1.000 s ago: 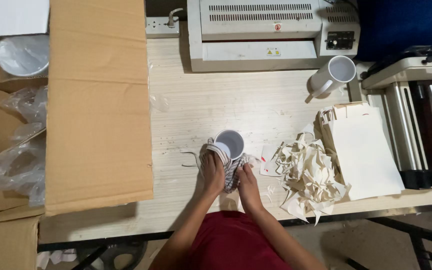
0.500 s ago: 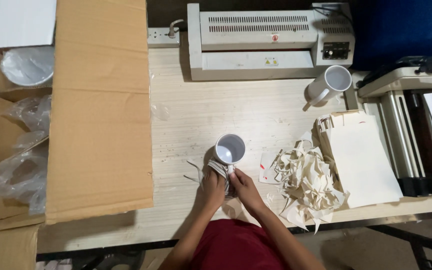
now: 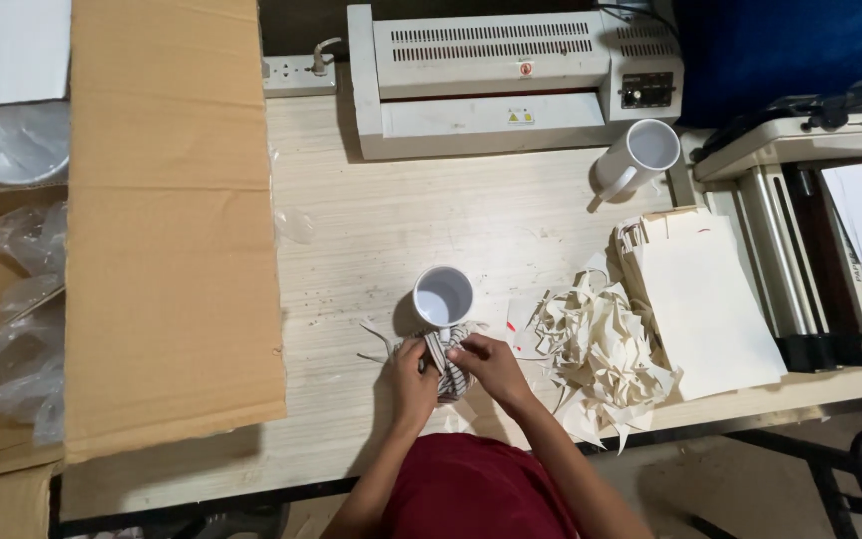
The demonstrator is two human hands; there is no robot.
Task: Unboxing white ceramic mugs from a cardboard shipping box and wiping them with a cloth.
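**Wrapping a mug at the bench, viewed from above**

Where the two hands meet near the front edge of the pale wooden table (image 3: 511,230), a white mug (image 3: 443,296) lies with its open mouth toward the camera, its lower body partly covered by a striped sheet (image 3: 449,367). Left hand (image 3: 413,377) is closed on the sheet at the mug's left side; right hand (image 3: 488,361) pinches the sheet's upper edge with its fingertips, just beside the mug. Judged from this view, the wrap is begun but not finished: the sheet is pressed to the mug, yet the rim and mouth remain bare, and whether the sheet's ends are joined cannot be told. Just right of the hands lies a heap of cream paper strips (image 3: 596,349), touching a stack of cream sheets (image 3: 700,299). A second white mug (image 3: 641,155), bare of any wrap, rests near the back, in front of a white laminating machine (image 3: 511,75). Left of the work area stands a large cardboard box flap (image 3: 167,230), with clear plastic bags (image 3: 7,329) in the box beyond it.
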